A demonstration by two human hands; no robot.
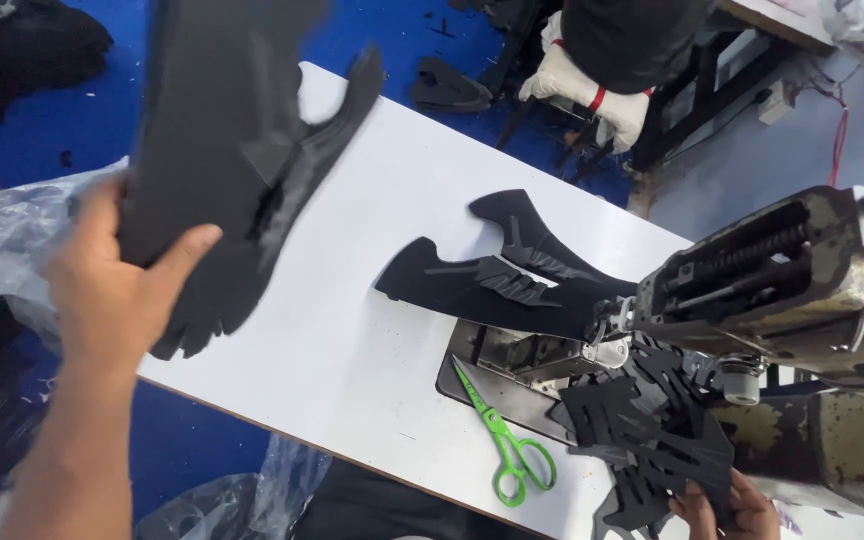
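Note:
My left hand [112, 285] grips a thick stack of black shoe-upper pieces [227, 150], lifted over the left end of the white table [352, 330]. My right hand [727, 505] sits at the bottom right edge, fingers on a pile of black cut pieces [652, 430] under the sewing machine head [792, 280]. One black upper piece [497, 275] lies flat on the table with its end at the needle.
Green-handled scissors [507, 440] lie near the table's front edge beside the machine plate. Clear plastic bags [7, 235] hang at the left and below. Another person's white-gloved hand [582, 90] is at the top, over the blue floor.

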